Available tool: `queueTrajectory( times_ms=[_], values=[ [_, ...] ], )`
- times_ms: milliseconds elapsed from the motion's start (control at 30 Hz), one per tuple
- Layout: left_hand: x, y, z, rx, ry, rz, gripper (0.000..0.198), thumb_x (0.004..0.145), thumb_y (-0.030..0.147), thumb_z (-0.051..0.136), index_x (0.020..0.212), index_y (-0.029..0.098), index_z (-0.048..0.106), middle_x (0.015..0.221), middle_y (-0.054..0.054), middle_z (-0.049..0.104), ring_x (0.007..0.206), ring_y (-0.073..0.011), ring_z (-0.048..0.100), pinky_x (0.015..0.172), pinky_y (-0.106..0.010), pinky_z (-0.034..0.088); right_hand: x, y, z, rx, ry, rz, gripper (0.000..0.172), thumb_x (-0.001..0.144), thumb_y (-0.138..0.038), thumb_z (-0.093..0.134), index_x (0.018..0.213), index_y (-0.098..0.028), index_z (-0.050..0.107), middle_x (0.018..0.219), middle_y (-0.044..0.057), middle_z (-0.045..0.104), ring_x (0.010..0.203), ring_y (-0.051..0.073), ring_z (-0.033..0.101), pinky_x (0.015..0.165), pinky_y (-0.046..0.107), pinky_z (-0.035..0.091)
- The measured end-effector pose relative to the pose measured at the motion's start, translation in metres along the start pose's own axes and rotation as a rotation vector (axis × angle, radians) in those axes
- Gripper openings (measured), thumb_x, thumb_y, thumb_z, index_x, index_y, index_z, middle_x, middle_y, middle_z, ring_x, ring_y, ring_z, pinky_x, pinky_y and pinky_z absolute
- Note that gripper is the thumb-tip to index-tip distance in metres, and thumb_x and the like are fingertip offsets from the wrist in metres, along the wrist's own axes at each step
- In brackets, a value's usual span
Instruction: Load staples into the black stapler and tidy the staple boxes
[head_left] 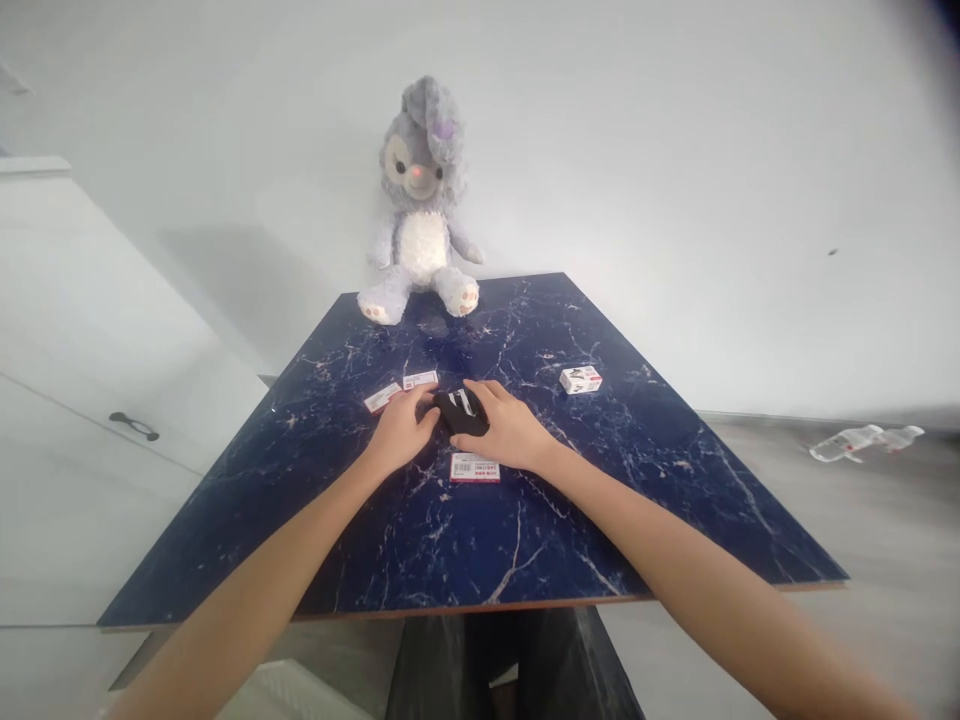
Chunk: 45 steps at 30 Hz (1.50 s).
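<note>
A small black object (pixel 462 411) with white markings lies near the middle of the blue marbled table (pixel 420 560). My right hand (pixel 506 425) is wrapped round its right side, thumb and fingers on opposite edges. At its left edge, my left hand (pixel 405 428) has its thumb and fingertips close to or touching the object; whether it grips is unclear. Two small white boxes, one (pixel 383 397) beside my left fingers and another (pixel 420 380) just beyond them, lie on the table. Nearer to me is a flat white and red box (pixel 475 468) with printed text.
A grey plush rabbit (pixel 424 225) sits at the table's far edge against the wall. On the right of the table stands a small white box (pixel 580 379). A white cabinet (pixel 90 430) is on the left; clear plastic packaging (pixel 862 442) lies on the floor at right.
</note>
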<state>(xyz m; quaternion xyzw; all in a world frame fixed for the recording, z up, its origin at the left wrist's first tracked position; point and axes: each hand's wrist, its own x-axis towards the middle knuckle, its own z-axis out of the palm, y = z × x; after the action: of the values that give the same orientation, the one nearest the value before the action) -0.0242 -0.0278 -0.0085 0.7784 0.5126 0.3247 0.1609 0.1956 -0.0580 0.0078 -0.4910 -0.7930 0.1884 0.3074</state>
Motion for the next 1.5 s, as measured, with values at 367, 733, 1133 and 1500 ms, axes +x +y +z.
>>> queueTrajectory(
  times_ms=[367,733,1133,1500],
  values=[
    [-0.008,0.005,-0.008,-0.397,-0.278,0.132,0.055,0.091,0.022,0.054,0.145,0.034,0.049,0.168,-0.002,0.016,0.139,-0.029,0.047,0.108,-0.043,0.05,0.003,0.009,-0.008,0.132,0.037,0.061,0.076,0.082,-0.04,0.066,0.15,-0.016,0.04,0.143,0.016,0.052,0.123,0.03,0.058,0.103,0.044,0.047],
    [-0.006,0.019,-0.02,-0.115,-0.178,0.302,0.041,0.098,0.022,0.044,0.134,0.033,0.06,0.161,0.0,0.035,0.141,-0.0259,0.045,0.114,-0.048,0.044,0.001,0.01,-0.014,-0.028,-0.002,0.101,0.071,0.091,-0.043,0.055,0.153,-0.016,0.032,0.123,0.014,0.067,0.114,0.031,0.063,0.098,0.045,0.049],
    [0.013,-0.034,-0.055,0.386,0.015,-0.022,0.039,0.095,0.048,0.049,0.11,0.021,0.073,0.126,-0.008,0.064,0.085,-0.0197,0.069,0.086,-0.037,0.056,-0.007,-0.005,-0.01,-0.147,0.025,-0.089,0.069,0.087,-0.054,0.062,0.147,-0.028,0.043,0.163,0.012,0.021,0.139,0.037,0.043,0.107,0.053,0.045],
    [0.004,-0.019,-0.049,0.198,-0.234,0.127,0.044,0.088,0.052,0.061,0.122,0.026,0.071,0.136,-0.009,0.06,0.1,-0.0259,0.066,0.09,-0.04,0.054,-0.003,0.001,-0.013,-0.202,0.046,-0.15,0.057,0.086,-0.035,0.058,0.142,-0.023,0.052,0.159,0.013,0.03,0.134,0.037,0.047,0.1,0.053,0.051]
  ],
)
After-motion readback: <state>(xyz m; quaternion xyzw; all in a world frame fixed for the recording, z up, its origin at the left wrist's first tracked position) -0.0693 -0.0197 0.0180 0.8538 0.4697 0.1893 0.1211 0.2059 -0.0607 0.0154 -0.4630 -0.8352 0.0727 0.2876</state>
